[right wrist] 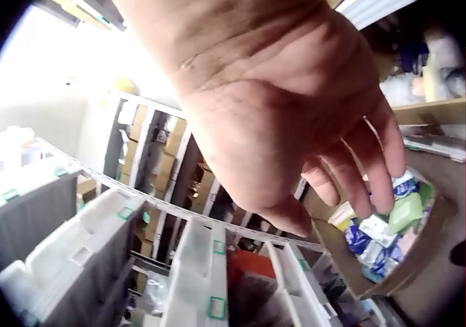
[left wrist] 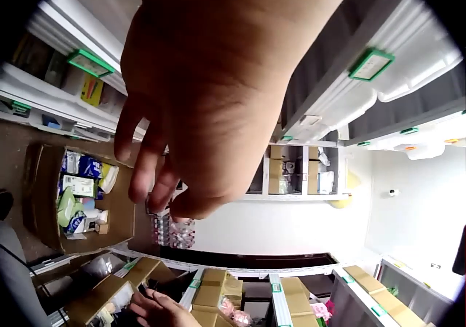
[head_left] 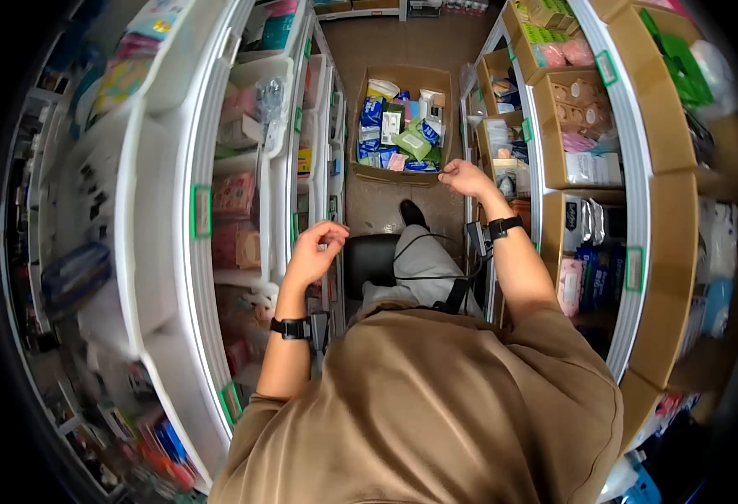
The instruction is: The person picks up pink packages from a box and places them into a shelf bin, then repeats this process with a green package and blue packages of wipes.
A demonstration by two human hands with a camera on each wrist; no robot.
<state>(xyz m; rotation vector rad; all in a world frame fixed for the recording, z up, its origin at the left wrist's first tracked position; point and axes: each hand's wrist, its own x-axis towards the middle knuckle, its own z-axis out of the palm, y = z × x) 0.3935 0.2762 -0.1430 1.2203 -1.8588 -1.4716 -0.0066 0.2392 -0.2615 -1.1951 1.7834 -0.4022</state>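
Note:
A brown cardboard box [head_left: 398, 177] stands on the floor ahead, filled with packets. Among these are a light-green pack [head_left: 415, 144], several blue packs [head_left: 372, 110] and a white carton [head_left: 391, 126]. Close to the box's near right corner, my right hand [head_left: 467, 179] hangs in the air. Its fingers are loosely bent in the right wrist view, with nothing held. My left hand [head_left: 316, 252] hovers beside the left shelves, fingers relaxed and nothing in its grasp. Both palms show bare in the wrist views.
Shelves with white plastic bins [head_left: 159, 235] line the left side. Along the right are shelves with cardboard bins [head_left: 583, 134] of packaged goods. A dark stool [head_left: 369, 262] stands by my leg, and a black cable [head_left: 436, 276] crosses my lap.

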